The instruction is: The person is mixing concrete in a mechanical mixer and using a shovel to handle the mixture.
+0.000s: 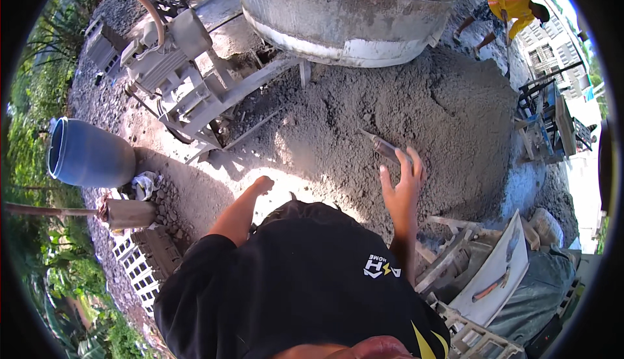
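Bare left hand [262, 184] loosely curled, arm reaching forward; bare right hand [402, 186] raised, fingers [413, 162] spread open.
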{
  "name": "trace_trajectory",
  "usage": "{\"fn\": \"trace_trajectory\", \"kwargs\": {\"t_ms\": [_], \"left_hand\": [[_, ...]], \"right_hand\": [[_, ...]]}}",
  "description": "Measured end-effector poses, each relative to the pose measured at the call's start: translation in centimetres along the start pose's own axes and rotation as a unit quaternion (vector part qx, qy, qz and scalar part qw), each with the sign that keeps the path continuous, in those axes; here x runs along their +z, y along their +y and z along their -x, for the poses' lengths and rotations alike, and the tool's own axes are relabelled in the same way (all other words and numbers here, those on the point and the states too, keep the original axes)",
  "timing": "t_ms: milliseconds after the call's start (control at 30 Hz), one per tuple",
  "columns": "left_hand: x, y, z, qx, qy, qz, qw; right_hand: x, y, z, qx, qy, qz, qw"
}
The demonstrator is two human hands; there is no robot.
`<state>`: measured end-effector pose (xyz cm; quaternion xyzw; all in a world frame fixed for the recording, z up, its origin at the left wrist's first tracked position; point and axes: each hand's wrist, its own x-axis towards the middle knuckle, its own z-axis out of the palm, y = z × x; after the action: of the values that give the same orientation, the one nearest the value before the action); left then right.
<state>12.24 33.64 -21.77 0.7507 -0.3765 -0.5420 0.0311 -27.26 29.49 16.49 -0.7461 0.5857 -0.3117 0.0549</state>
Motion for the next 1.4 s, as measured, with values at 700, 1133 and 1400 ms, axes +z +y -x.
{"fn": "trace_trajectory", "kwargs": {"t_ms": [700, 1133, 1400], "left_hand": [[11.1, 11.7, 11.3, 0.160, 0.019, -0.136, 0.977], [10.8, 8.9, 5.2, 0.177, 0.091, -0.098, 0.975], [5.9, 11.6, 0.0, 0.167, -0.082, -0.362, 0.913]], "right_hand": [[4.9, 4.2, -6.1, -0.024, -0.080, -0.086, 0.993], [5.3, 2.2, -6.0, -0.036, -0.132, -0.093, 0.986], [7.0, 1.7, -6.5, -0.015, -0.050, 0.018, 0.998]]}}
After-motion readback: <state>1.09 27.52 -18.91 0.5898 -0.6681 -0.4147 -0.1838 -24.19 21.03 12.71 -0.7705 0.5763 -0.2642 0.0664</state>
